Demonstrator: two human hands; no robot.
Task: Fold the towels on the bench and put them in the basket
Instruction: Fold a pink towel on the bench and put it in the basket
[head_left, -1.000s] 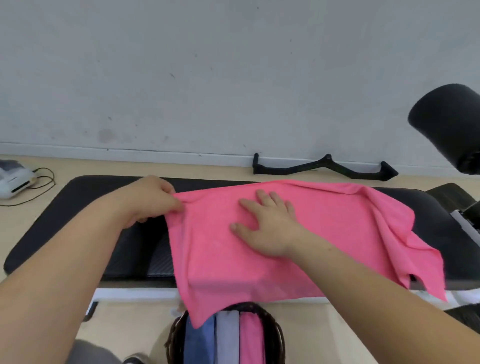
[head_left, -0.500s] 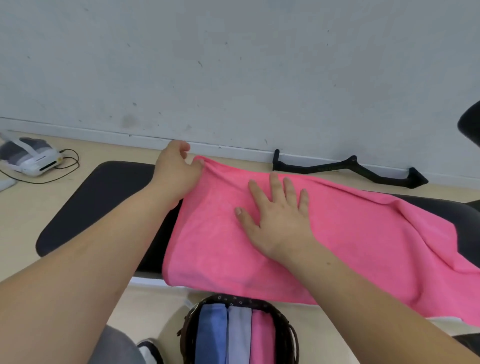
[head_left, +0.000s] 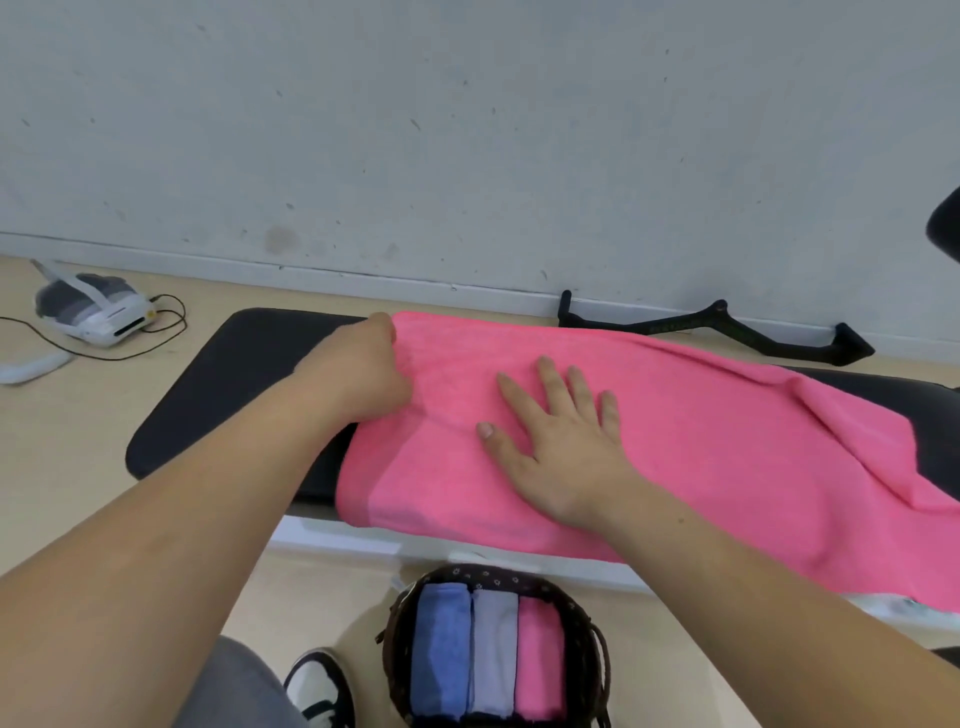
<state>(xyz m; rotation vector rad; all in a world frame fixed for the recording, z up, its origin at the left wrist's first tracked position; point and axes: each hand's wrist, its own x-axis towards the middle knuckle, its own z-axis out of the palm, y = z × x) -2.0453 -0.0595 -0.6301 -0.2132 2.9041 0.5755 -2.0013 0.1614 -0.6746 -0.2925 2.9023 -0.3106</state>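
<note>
Left hand (head_left: 363, 374) has its fingers curled into the far left corner of the pink towel (head_left: 727, 467), which I see spread over the middle of the bench (head_left: 234, 389) and hanging past the bench's near edge. My right hand (head_left: 561, 447) lies flat on the towel just beside the left one, fingers straight and spread, pressing the cloth onto the bench. On the floor below the bench's near edge, the basket (head_left: 582, 613) holds three folded towels (head_left: 493, 654) side by side: blue, grey and pink.
</note>
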